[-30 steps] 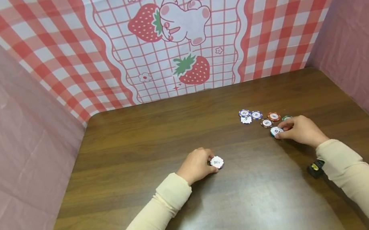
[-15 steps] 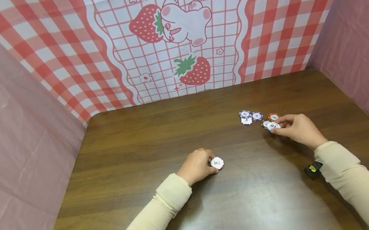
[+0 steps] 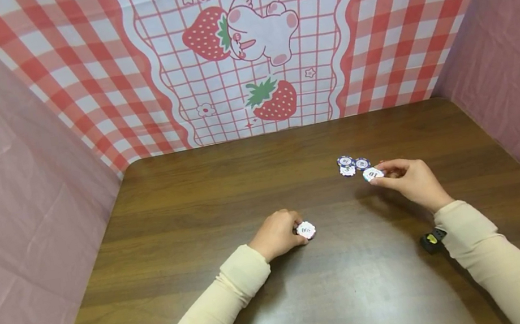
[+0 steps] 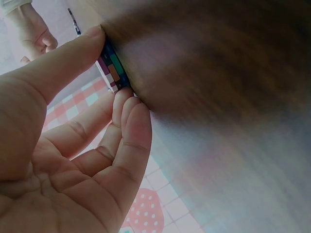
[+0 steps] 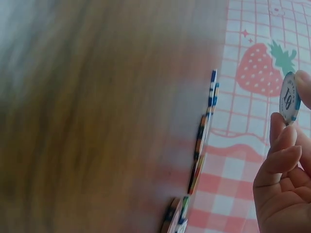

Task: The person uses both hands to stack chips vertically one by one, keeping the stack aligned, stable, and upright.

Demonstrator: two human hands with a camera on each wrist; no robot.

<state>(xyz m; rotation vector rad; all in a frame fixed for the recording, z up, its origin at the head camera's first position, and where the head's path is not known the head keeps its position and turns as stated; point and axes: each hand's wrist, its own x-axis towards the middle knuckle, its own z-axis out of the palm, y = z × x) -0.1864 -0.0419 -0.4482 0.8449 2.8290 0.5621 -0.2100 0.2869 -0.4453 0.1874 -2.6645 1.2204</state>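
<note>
A: Where does the held piece lie?

B: In the fingers of the right hand (image 3: 414, 180), pinched between thumb and fingertips: a white chip (image 5: 287, 98) marked 10. It is raised off the desk (image 3: 183, 197), roughly parallel to it. Being a disc, it has no long axis.

A: And the left hand (image 3: 278, 234)?

B: Thumb and fingers grasp the rim of a stack of chips (image 3: 306, 230) resting on the desk, the top face bearing what appears to be an inverted 500.

A: Which relation governs any move?

B: In my judgement, that of raised chip to stack. From the right fingers, the stack lies to the person's left and nearer the body, well apart, with bare desk between. The right hand is much the nearer to the loose blue chips (image 3: 362, 163), one of which overlaps a white loose chip (image 3: 348, 172).

A: What is obscured?

B: In the head view, the right hand covers most of what lies beyond it. The right wrist view shows a red-edged chip (image 5: 197, 174) edge-on and the lowest chips (image 5: 169, 216) cut off by the frame. The stack's count cannot be told.
</note>
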